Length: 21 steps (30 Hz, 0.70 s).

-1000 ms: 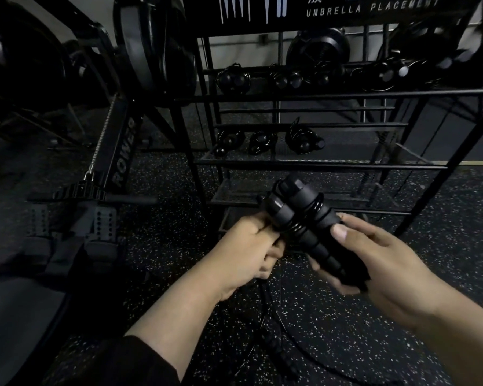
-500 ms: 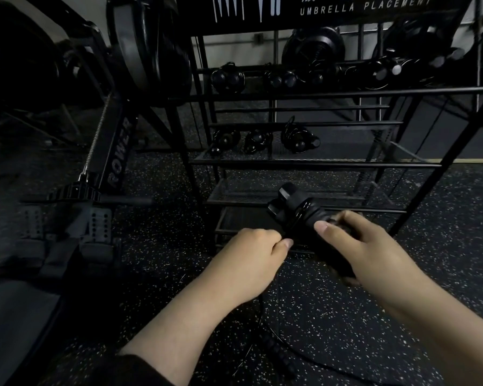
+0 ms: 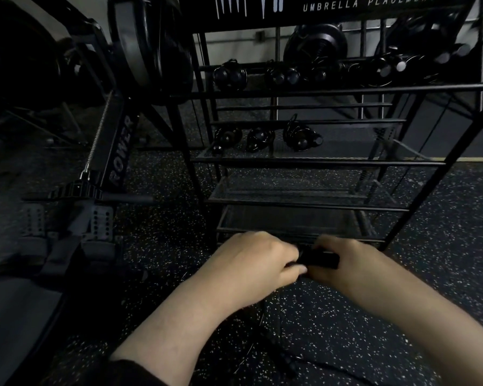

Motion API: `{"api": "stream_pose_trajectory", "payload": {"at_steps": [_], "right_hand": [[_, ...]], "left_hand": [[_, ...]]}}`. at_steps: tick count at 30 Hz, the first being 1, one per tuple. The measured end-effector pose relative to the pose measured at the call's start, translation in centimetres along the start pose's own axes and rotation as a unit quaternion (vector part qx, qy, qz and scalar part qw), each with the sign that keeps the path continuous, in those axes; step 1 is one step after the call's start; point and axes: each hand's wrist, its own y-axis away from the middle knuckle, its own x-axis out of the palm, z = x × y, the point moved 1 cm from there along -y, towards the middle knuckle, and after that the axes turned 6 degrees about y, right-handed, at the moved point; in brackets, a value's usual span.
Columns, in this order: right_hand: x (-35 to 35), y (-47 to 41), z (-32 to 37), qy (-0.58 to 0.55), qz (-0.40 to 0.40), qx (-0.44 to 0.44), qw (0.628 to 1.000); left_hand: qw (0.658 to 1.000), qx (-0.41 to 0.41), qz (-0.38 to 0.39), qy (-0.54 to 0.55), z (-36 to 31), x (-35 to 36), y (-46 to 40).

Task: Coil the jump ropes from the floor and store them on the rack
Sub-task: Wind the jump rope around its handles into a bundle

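Note:
Both hands meet low in front of the black wire rack [image 3: 318,162]. My right hand [image 3: 349,260] grips the black jump rope handles [image 3: 319,259], which lie almost level between the hands. My left hand [image 3: 257,257] is curled against the handles' left end, fingers pinching there; the exact contact is hidden. The thin black rope [image 3: 265,324] hangs from the handles down to the speckled floor. Coiled jump ropes [image 3: 258,137] sit on the rack's middle shelf, and more coiled ropes [image 3: 282,76] on the top shelf.
A rowing machine [image 3: 117,151] with foot plates stands to the left of the rack. The rack's two lower mesh shelves [image 3: 287,195] hold nothing. Another rope handle [image 3: 285,360] lies on the floor between my forearms. A slanted rack leg [image 3: 435,174] runs at the right.
Both hands have dropped from chest height toward the floor. The handles have swung from tilted upward to nearly level and are now mostly covered by the hands.

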Motion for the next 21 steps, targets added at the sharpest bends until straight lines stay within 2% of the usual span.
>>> {"api": "stream_pose_trajectory", "payload": {"at_steps": [3,6,13,21], "right_hand": [[0.7,0.1,-0.4,-0.016,0.096,-0.031,0.995],[0.5,0.5,-0.4,-0.050,0.139,-0.070,0.987],[-0.9,1.5,0.8,-0.119,0.170,-0.143,0.968],[-1.3,2.1,1.1,-0.196,0.191,-0.202,0.940]], "left_hand": [[0.998,0.011,-0.024,0.060,0.1,-0.7,0.3],[0.983,-0.023,-0.030,0.180,1.1,-1.2,0.4],[0.943,-0.058,-0.050,0.323,1.6,-1.5,0.1],[0.884,-0.068,0.030,0.461,1.8,-0.9,-0.2]]}}
